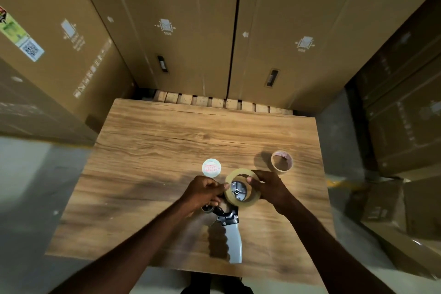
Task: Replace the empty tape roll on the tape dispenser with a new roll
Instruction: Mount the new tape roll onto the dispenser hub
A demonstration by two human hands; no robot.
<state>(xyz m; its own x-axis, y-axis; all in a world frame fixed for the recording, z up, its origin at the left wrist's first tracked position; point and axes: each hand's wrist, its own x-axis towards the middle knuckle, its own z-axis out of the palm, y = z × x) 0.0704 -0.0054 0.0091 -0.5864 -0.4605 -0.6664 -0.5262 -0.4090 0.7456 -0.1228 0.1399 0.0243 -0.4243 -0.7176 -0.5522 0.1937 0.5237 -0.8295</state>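
A full, glossy roll of clear-tan packing tape sat on the grey-handled dispenser's hub, over the wooden table; right hand clasped its rim, left hand pinched the dispenser's front.

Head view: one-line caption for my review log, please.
Both hands, left and right, seat a clear tape roll on a grey-handled dispenser.

The bench looks like wood-grain laminate — brown, streaked, smooth with a dull sheen. The new tape roll is glossy translucent plastic film in a yellowish tone, around a shiny metal hub; the dispenser has a matt grey plastic handle and black metal-looking frame. The empty core is plain brown cardboard — as are the matt cartons behind.
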